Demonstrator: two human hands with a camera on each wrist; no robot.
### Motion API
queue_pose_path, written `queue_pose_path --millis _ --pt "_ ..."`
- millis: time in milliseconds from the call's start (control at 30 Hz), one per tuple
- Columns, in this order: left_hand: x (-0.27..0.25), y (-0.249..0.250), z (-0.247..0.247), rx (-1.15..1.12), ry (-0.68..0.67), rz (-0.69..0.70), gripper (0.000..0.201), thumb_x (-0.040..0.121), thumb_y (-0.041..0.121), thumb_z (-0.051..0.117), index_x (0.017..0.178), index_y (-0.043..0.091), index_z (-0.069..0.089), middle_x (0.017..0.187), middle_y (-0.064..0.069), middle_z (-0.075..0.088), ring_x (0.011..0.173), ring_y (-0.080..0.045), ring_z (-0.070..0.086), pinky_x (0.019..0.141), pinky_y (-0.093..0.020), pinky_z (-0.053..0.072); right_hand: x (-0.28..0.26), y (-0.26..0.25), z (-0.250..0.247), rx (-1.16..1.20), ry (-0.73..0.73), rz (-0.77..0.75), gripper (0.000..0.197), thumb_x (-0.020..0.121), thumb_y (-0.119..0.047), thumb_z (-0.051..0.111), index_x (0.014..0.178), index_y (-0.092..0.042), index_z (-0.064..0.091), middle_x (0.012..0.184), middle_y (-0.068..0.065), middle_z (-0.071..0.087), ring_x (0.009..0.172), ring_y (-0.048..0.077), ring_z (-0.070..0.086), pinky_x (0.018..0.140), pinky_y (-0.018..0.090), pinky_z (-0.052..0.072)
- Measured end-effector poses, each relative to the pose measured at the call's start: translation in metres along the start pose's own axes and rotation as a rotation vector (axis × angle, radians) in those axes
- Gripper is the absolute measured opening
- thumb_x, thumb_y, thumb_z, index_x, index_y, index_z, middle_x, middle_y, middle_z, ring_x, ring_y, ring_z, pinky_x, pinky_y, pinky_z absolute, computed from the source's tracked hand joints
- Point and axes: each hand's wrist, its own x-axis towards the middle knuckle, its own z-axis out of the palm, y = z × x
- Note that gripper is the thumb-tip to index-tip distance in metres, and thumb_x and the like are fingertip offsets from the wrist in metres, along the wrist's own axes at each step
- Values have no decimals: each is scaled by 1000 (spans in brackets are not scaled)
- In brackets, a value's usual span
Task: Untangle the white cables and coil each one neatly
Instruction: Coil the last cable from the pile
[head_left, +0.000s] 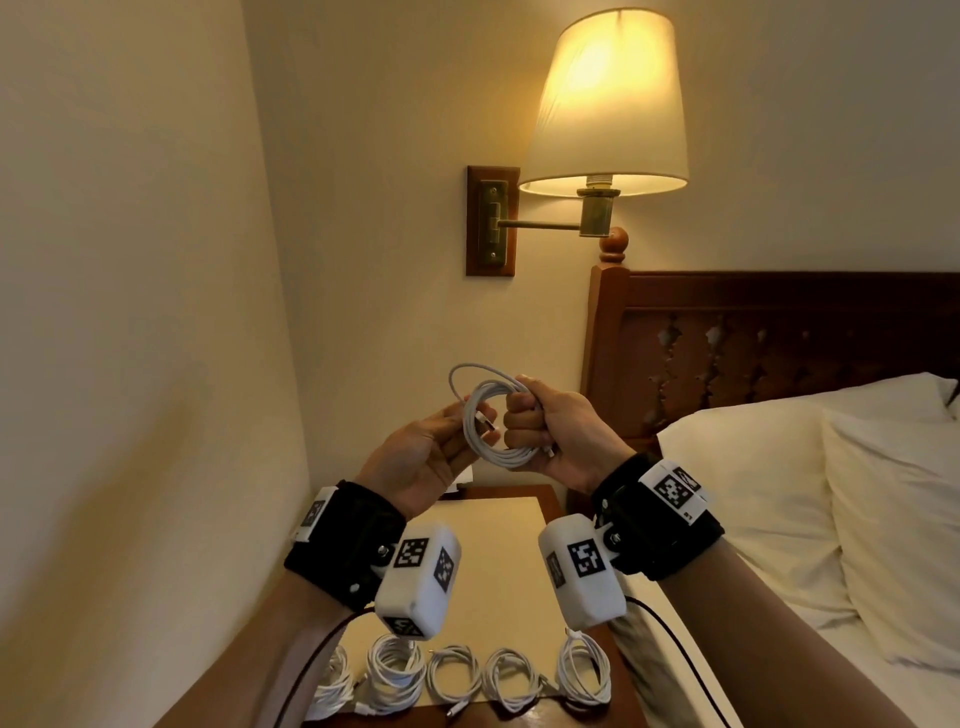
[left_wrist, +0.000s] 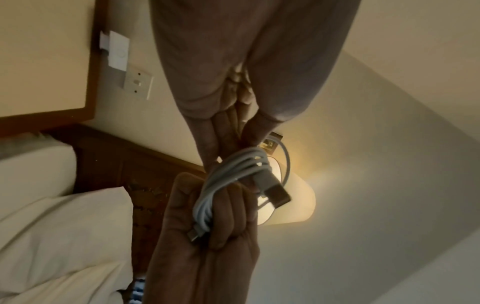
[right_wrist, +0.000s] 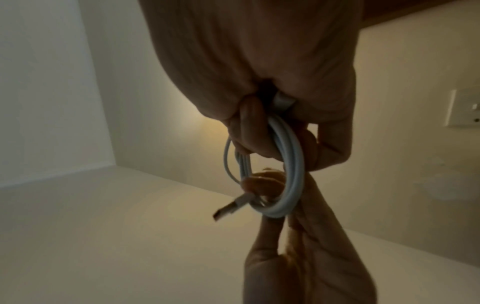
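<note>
A: Status on the hands?

B: right hand (head_left: 550, 431) is a clenched fist around 1 side of the coiled white cable (head_left: 496, 415), held up in the air above the nightstand (head_left: 498, 525). left hand (head_left: 421, 457) is palm-up at the opposite side of the coil, fingers through or behind the loops. The right wrist view shows a fingertip of it pinching the strand just behind the USB plug (right_wrist: 228, 207).

A: Loose ends?

B: 1 loop sticks out above the bundle toward the wall. USB plug pokes out inside the ring. A second, smaller connector (left_wrist: 193, 236) shows at the bottom of the right fist in the left wrist view; the rest of that end is buried in the grip.

A: Other cables?

B: 5 coiled white cables (head_left: 452, 675) in a row on the near edge of the nightstand. Leftmost 1 is partly behind the left wrist camera housing and forearm, rightmost partly under the right housing. Can't tell how tidy those 2 are.

A: Anything else unclear?

B: Both wrist views are dim and blurred. Whether the held coil is tied off or just gripped: can't tell. Background has a lit wall lamp (head_left: 608, 98), wooden headboard (head_left: 779, 338), pillows (head_left: 779, 467). Something small sits at the nightstand's far edge behind the left hand, mostly hidden.
</note>
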Motion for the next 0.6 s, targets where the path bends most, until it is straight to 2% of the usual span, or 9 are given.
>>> queue_pose_path --millis 100,167,200,267,333,367,433,500,600 --pt "-5 2 6 -11 -12 -47 31 100 20 41 98 3 66 84 -8 65 72 -16 63 75 -32 56 4 0 2 -49 43 -53 44 104 -34 36 63 -19 42 49 -9 29 38 6 24 39 19 29" --pt "-8 5 11 71 4 -30 34 99 27 44 106 3 66 83 -8 61 76 -20 59 82 -38 51 5 -1 1 -104 61 -90 43 104 -35 36 64 -20 41 49 -9 28 40 6 23 40 19 24" --pt "-7 4 14 259 34 44 31 99 25 47 111 3 66 85 -8 59 78 -20 59 82 -36 52 6 -1 2 -129 68 -108 43 104 -36 37 65 -20 42 50 -9 28 41 7 23 42 20 23" --pt "-7 -2 21 650 110 252 24 96 12 55 118 5 63 85 -8 56 77 -17 57 74 -27 53 8 0 5 -166 90 -148 43 103 -40 38 66 -19 43 52 -8 28 43 8 24 46 22 23" --pt "-5 -5 26 883 175 410 18 94 9 58 111 5 62 78 -6 49 71 -17 50 67 -28 48 9 0 9 -187 119 -188 45 101 -47 41 65 -20 44 52 -7 29 44 9 25 48 23 26" --pt "-5 -5 26 958 185 459 13 94 11 58 107 5 61 76 -6 50 69 -17 51 67 -30 48 9 0 10 -190 134 -202 46 100 -50 42 64 -20 44 52 -7 29 44 9 26 48 24 27" --pt "-5 -4 22 1049 188 485 10 97 13 55 102 8 61 79 -5 61 68 -14 62 71 -29 55 10 -1 10 -185 180 -233 47 97 -53 45 63 -21 45 51 -8 30 44 9 27 49 24 27" --pt "-7 -8 21 1109 185 496 14 100 12 49 100 7 62 85 -9 70 67 -12 70 71 -31 60 13 -4 9 -168 237 -258 46 96 -54 47 63 -21 45 51 -8 31 44 9 27 51 25 26" --pt "-10 -18 22 1276 259 547 21 101 18 45 90 11 62 75 -3 71 58 -13 69 64 -38 60 18 -7 8 -148 252 -251 46 95 -55 49 64 -21 45 51 -8 32 44 9 27 50 25 26"
